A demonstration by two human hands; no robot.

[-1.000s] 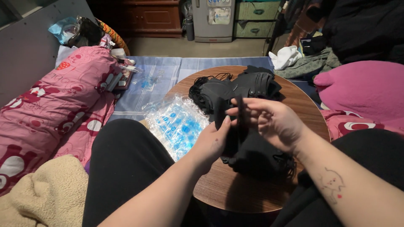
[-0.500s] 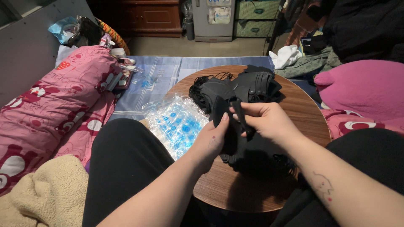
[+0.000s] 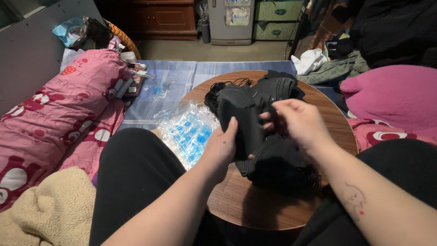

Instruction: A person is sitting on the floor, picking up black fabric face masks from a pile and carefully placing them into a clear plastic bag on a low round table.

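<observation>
Over the round worktop (image 3: 255,214), both hands grip one black cloth piece (image 3: 248,125), the left hand (image 3: 223,148) bracing its edge while the right hand (image 3: 298,123) pinches its top, lifting it clear of the black pile (image 3: 282,166) beneath.

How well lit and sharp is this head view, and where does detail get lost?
Head view: dim, uneven light; the back of the room is nearly black. The black items between the left hand and right hand merge into one dark mass on the round wooden table. The clear plastic bag catches small glints. Hands look fairly sharp.
</observation>
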